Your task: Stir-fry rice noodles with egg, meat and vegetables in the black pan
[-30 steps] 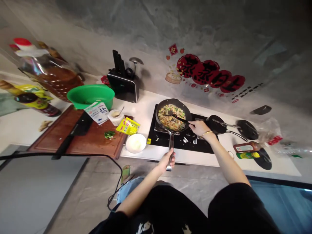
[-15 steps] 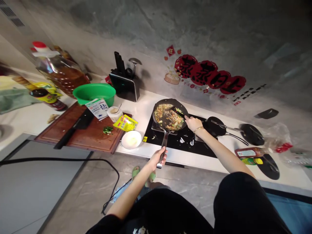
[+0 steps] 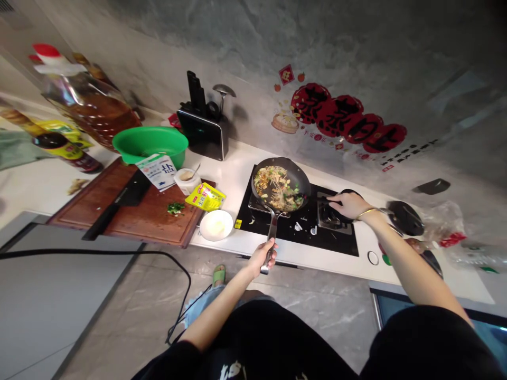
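Note:
My left hand (image 3: 262, 257) is wrapped round the metal handle of a dark frying pan (image 3: 295, 171) on the left burner. Inside the pan lies a stir-fry (image 3: 273, 182) of pale strands with green and orange bits. Over the right burner, my right hand (image 3: 347, 205) is closed, its fingers pointing left. A dark tip of the black spatula (image 3: 322, 199) shows just past those fingers, hard to make out against the black hob. Behind and under this hand is a smaller black pan, mostly hidden.
Left of the hob (image 3: 285, 227) stand a white bowl (image 3: 216, 225), a yellow packet (image 3: 206, 197) and a seasoning jar (image 3: 187, 182). A cleaver (image 3: 119, 203) and chopped greens (image 3: 175, 209) lie on the cutting board (image 3: 158, 232). Behind are a green basin (image 3: 150, 141) and a knife block (image 3: 202, 134).
My right hand has moved right, out of the frying pan to the right burner, and the spatula has left the food. My left hand still grips the handle. The view has shifted slightly.

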The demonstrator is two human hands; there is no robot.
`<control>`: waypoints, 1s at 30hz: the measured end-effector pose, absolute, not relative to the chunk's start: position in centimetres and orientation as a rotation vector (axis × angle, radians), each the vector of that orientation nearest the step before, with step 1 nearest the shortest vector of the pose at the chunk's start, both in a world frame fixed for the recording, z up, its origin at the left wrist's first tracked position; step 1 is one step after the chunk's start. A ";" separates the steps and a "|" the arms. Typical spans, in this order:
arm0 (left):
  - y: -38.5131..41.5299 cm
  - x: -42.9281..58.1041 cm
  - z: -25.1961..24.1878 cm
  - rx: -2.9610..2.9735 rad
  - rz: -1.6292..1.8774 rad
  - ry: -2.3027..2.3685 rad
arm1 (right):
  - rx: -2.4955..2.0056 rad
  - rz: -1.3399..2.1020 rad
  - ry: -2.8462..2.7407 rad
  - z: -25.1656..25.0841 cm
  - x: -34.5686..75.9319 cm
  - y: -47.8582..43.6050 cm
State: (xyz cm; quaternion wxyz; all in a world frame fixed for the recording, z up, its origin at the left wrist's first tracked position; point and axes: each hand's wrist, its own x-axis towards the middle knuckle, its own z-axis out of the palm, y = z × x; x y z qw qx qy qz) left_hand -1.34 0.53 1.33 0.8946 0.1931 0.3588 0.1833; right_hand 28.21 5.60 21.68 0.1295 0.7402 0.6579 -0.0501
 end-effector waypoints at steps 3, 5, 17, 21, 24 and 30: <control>0.6 -1.4 1.6 0.416 0.376 0.752 | 2.292 -0.168 1.951 17.7 26.0 7.5; 0.6 -1.5 1.8 0.418 0.370 0.757 | 2.371 -0.169 1.974 15.6 24.6 8.9; 0.6 -1.5 2.0 0.400 0.369 0.743 | 1.989 -0.275 1.806 22.2 25.7 5.8; 0.6 -1.5 2.0 0.389 0.374 0.733 | 1.868 -0.275 1.901 22.7 24.1 4.7; 0.6 -1.5 2.3 0.401 0.372 0.756 | 1.928 -0.094 1.983 19.7 21.2 6.0; 0.6 -1.5 2.4 0.412 0.386 0.780 | 2.173 -0.030 1.837 15.0 20.0 10.0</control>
